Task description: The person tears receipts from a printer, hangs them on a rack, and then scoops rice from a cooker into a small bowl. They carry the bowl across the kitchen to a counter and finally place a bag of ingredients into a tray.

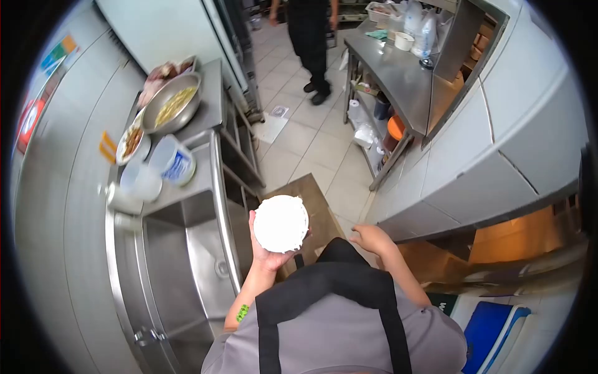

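My left hand (268, 257) is wrapped round a white round tub (281, 223) and holds it up in front of my body. The top of the tub is glaringly bright, so its surface detail is washed out. A thumb shows along its left side, and fingertips show at its right edge. My right hand (370, 239) hangs to the right of the tub, apart from it, with loosely bent fingers and nothing in them. Under the tub, a brown board or mat (306, 187) lies on the floor.
At left is a steel sink (218, 187), with clear plastic tubs (173, 161) and a steel bowl of yellowish food (176, 107) behind it. A person in dark clothes (308, 37) stands ahead in the aisle. A steel counter (389, 62) runs along the right.
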{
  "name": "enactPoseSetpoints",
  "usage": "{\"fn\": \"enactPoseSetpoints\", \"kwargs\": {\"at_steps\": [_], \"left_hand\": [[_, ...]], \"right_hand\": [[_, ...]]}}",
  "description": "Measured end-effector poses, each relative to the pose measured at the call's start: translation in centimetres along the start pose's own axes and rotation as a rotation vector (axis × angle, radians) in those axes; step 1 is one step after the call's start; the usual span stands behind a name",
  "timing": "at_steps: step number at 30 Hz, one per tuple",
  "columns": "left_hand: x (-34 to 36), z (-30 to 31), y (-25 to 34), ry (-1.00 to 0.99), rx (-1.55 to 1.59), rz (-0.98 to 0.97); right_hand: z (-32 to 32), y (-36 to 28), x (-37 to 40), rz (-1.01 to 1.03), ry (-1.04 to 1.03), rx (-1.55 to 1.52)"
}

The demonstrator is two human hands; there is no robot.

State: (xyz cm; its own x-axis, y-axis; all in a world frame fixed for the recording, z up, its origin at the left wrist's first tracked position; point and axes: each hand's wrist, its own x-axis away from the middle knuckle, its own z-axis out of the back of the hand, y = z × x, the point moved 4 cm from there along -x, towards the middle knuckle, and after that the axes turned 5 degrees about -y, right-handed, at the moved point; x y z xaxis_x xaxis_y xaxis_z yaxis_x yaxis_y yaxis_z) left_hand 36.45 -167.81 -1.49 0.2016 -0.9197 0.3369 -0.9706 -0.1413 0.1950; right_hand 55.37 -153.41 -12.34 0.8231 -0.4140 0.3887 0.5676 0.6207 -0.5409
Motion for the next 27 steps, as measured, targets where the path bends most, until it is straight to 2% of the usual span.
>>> {"fn": "enactPoseSetpoints", "kwargs": {"at_steps": [1, 3, 4, 7, 9, 13, 15, 16, 18, 20, 21, 24, 25, 27], "left_hand": [[-2.4, -1.4, 0.8, -0.013, -0.015, 0.022], [-7.3, -3.0, 3.1, 0.037, -0.049, -0.061], [-9.9, -2.9, 4.3, -0.004, -0.076, -0.01], [-17.0, -4.4, 7.5, -0.099, 0.042, 0.109], [-21.2, -5.5, 9.9, -0.088, 0.022, 0.076], [-29.5, -8.4, 15.8, -0.118, -0.051, 0.006], [-33.0, -9.0, 18.8, -0.088, 0.039, -0.062], [-34.0, -10.2, 20.2, -0.209, 0.067, -0.028], [-37.4, -9.5, 23.5, -0.224, 0.091, -0.036], [-41.2, -9.1, 26.8, -0.26, 0.131, -0.069], [-43.1, -9.0, 28.5, -0.273, 0.145, -0.086], [-49.6, -7.9, 33.5, -0.153, 0.239, -0.067], [-52.6, -8.3, 35.4, -0.208, 0.242, -0.051], [-58.1, -9.9, 39.0, -0.26, 0.243, -0.008]], "right_hand": [[1.1, 1.1, -1.1, -0.094, -0.014, -0.015], [1.7, 3.7, -3.5, -0.18, -0.023, -0.002], [2.4, 4.9, -5.0, -0.253, -0.064, 0.016], [6.0, 7.1, -10.7, -0.259, -0.087, -0.046], [9.7, 7.1, -15.2, -0.258, -0.058, 0.018], [19.2, 5.7, -26.0, -0.086, 0.049, 0.049], [23.0, 3.8, -31.3, -0.013, 0.072, 0.057], [25.2, 2.2, -33.7, 0.026, 0.015, 0.072], [29.3, -0.5, -38.1, 0.054, -0.044, 0.096], [32.9, -2.9, -43.0, 0.268, -0.091, 0.065], [34.0, -2.4, -45.9, 0.267, -0.091, 0.062], [36.5, -0.4, -54.1, 0.251, 0.027, 0.045], [37.5, 0.6, -56.4, 0.247, 0.035, 0.032], [40.1, 3.7, -60.1, 0.084, 0.117, 0.051]]}}
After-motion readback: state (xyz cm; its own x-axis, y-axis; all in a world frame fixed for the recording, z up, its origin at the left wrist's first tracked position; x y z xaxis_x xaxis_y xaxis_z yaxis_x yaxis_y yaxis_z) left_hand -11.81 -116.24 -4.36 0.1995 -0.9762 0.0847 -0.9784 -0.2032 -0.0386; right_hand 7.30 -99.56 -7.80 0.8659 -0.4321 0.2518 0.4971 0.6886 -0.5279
